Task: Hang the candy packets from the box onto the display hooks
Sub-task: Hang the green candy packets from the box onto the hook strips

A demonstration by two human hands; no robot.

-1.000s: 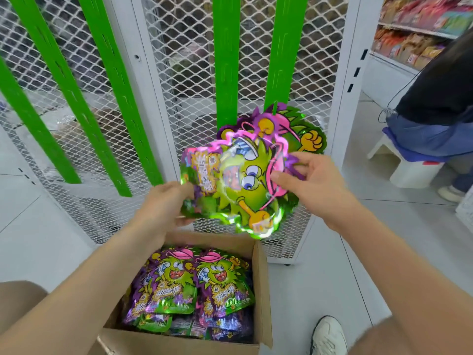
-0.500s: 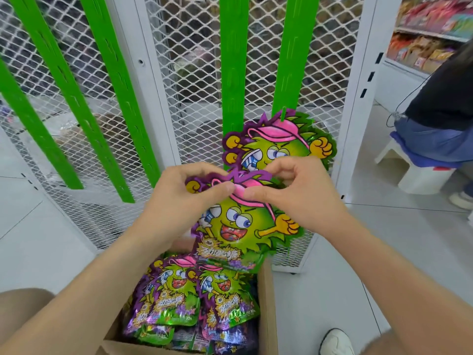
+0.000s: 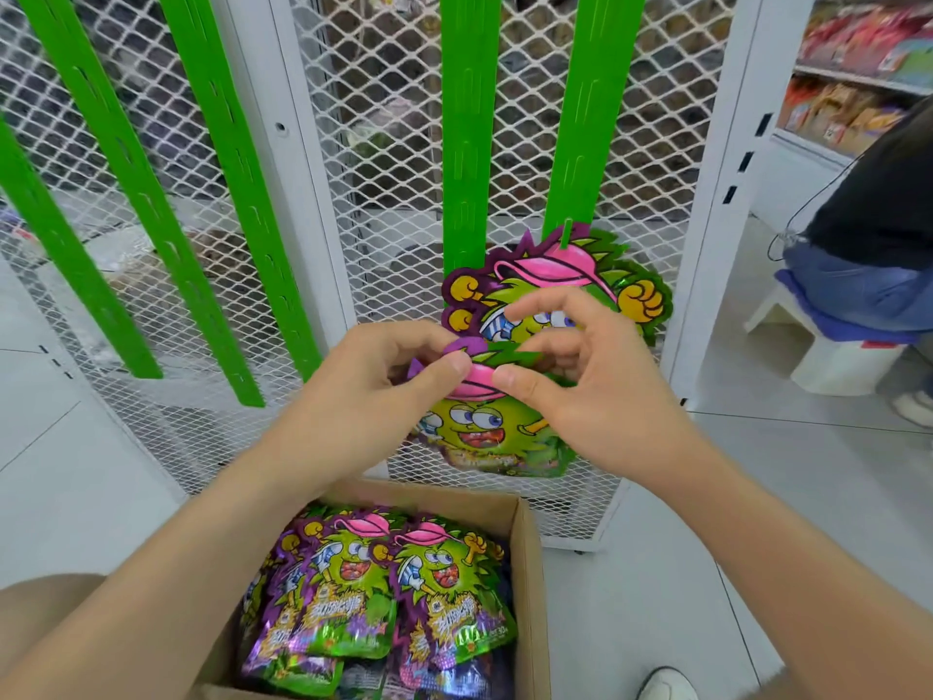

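Now our left hand [image 3: 373, 401] and right hand [image 3: 601, 396] pinch candy packet [image 3: 479, 431] top edge; hung packet [image 3: 550, 267] just beyond, box [image 3: 527, 558] below wrists, open floor [image 3: 787, 502] rightward.

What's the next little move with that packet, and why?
Probably lift the packet and hook its top onto a green strip: the left hand and right hand pinch its top, unhung, in front of a hung packet.

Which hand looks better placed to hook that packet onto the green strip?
Likely the right hand: it pinches the held packet at its top, just below the hung packet on the rightmost green strip. The left hand pinches too, but farther from that strip.
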